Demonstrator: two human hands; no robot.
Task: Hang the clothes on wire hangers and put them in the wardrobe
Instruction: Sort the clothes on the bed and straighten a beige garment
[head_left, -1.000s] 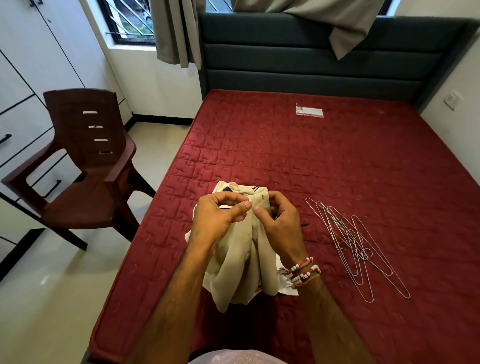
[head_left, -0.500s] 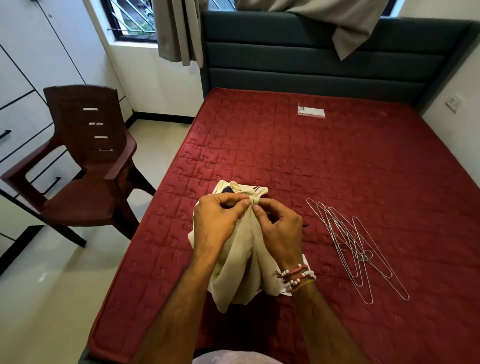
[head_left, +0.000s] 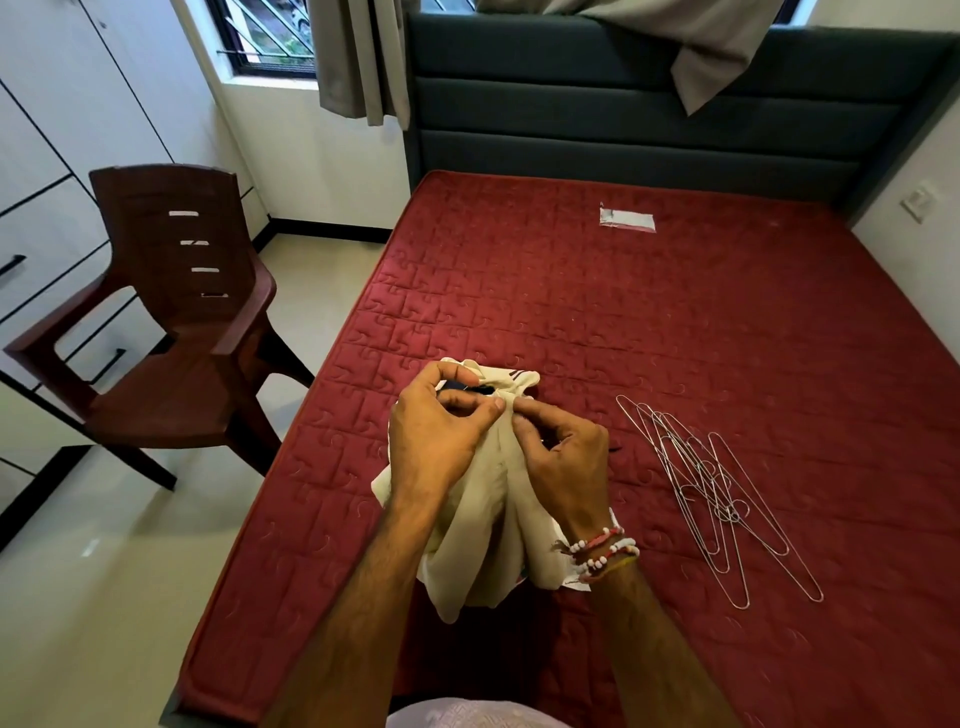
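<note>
A cream garment (head_left: 485, 530) is bunched above the near left part of the red mattress (head_left: 649, 322). My left hand (head_left: 436, 431) pinches its top edge between thumb and fingers. My right hand (head_left: 563, 462), with beaded bands at the wrist, pinches the same edge right beside it. The cloth hangs down between my forearms, and a dark patch shows at its top. A loose pile of several wire hangers (head_left: 711, 493) lies on the mattress to the right of my right hand, apart from it.
A brown plastic chair (head_left: 171, 332) stands on the floor left of the bed, in front of the white wardrobe (head_left: 47, 156). A small white packet (head_left: 626, 218) lies near the dark headboard (head_left: 649, 104). Curtains hang over the window above.
Both hands have worked the garment's top edge closer together, and the pinch has tightened. The cloth and hangers stay where they were.
</note>
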